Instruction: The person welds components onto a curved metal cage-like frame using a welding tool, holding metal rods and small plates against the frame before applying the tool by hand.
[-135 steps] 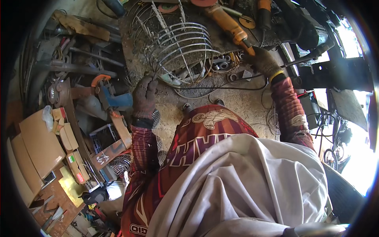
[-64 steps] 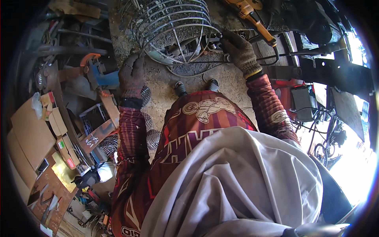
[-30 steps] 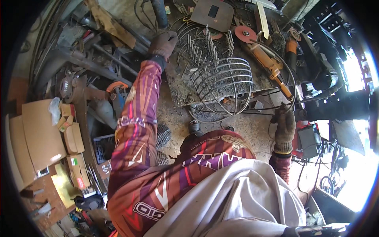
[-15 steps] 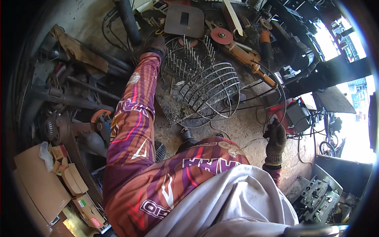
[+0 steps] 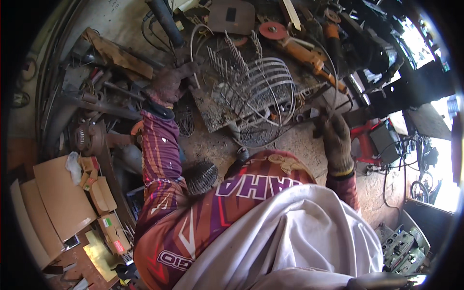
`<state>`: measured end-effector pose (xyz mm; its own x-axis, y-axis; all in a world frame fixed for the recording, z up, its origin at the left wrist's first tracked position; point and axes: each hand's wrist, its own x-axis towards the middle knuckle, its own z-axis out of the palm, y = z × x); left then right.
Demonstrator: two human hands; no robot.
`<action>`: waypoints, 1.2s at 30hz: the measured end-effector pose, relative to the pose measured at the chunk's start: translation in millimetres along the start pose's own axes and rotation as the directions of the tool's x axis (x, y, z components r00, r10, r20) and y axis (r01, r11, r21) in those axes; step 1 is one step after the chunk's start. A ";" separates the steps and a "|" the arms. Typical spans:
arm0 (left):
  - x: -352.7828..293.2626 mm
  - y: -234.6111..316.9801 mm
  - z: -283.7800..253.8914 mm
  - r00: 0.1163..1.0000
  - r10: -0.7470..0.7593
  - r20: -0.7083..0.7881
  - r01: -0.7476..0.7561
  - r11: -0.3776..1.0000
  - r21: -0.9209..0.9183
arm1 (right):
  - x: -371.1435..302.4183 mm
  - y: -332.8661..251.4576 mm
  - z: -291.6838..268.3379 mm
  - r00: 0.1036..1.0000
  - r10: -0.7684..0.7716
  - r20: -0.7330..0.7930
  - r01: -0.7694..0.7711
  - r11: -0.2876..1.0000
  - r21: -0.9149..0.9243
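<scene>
My left hand [image 5: 166, 86], in a dark worn glove, reaches to the left side of the workbench. Its fingers close on a thin curved metal rod [image 5: 192, 42], whose short end shows below them. On the right, my right hand [image 5: 337, 142], in a brown glove with a yellow cuff edge, grips another stretch of curved rod [image 5: 336, 79] rising from its fingers. I cannot tell whether both stretches are one piece. Between my hands lies a cage of bent metal bars [image 5: 273, 77], beside rows of upright metal pegs [image 5: 229, 60] on a dark worktop [image 5: 212, 113].
An orange angle grinder [image 5: 304, 53] with a red disc lies at the back of the bench, near a flat metal plate [image 5: 231, 17]. Cardboard boxes [image 5: 63, 203] stand at the left. A red and black machine [image 5: 369, 142] and cables are on the right.
My left hand has come back toward me and to the left, its arm now bent. My right hand has risen slightly, still gripping the rod. The view has shifted.
</scene>
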<state>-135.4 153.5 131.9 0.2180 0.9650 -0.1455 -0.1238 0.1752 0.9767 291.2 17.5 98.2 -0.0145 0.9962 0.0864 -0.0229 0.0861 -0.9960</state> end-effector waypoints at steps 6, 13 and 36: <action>-54.8 -0.2 140.6 0.999 -0.053 0.001 0.053 0.995 -0.086 | 39.4 -43.0 33.4 0.954 0.108 0.281 -0.168 0.965 0.200; -55.3 -6.3 229.1 0.998 -0.052 -0.030 0.047 0.989 -0.138 | 49.5 -40.7 11.9 0.884 0.199 0.422 -0.275 0.953 0.127; -54.6 -28.3 255.2 0.997 0.009 0.077 -0.004 0.997 -0.071 | 27.8 -39.9 3.7 0.911 0.161 0.379 -0.265 0.934 0.239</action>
<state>103.3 46.1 152.5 0.2904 0.9488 -0.1240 -0.1933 0.1851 0.9635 288.0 41.8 140.4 -0.3962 0.9152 -0.0735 -0.2562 -0.1870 -0.9483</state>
